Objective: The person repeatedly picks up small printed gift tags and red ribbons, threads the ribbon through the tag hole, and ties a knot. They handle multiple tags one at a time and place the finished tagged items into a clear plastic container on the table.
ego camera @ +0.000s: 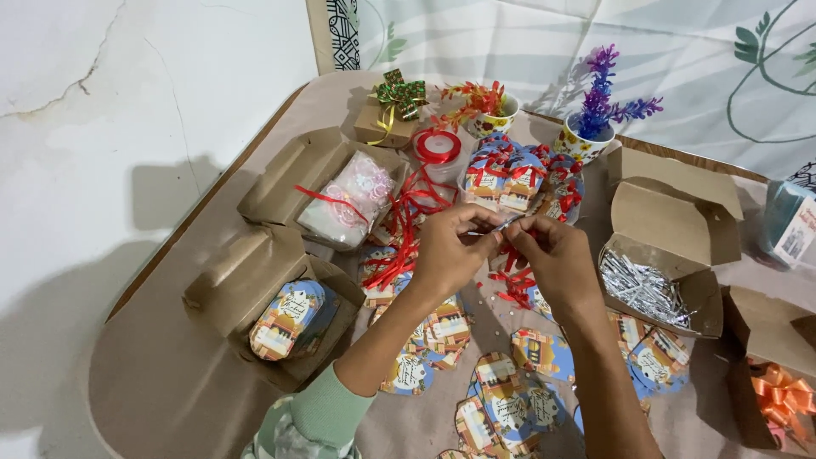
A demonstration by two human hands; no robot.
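My left hand (450, 251) and my right hand (552, 255) meet above the middle of the table, fingertips pinched together on a small silvery wire tie (507, 223). Below them lie loose red ribbon pieces (514, 285) and several colourful printed paper tags (510, 404) spread on the tabletop. Behind the hands sits a pile of tags with red ribbon bows (518, 174) tied on them. To the right, an open brown cardboard box (659, 225) holds a heap of silver wire ties (642, 289).
Open brown boxes at left hold a tag stack (289, 319) and a clear bag (353, 200). A red ribbon spool (437, 146), a gift box with green bow (387, 115), two flower cups (586, 127) stand behind. An orange bow (782, 395) lies right. A wall runs left.
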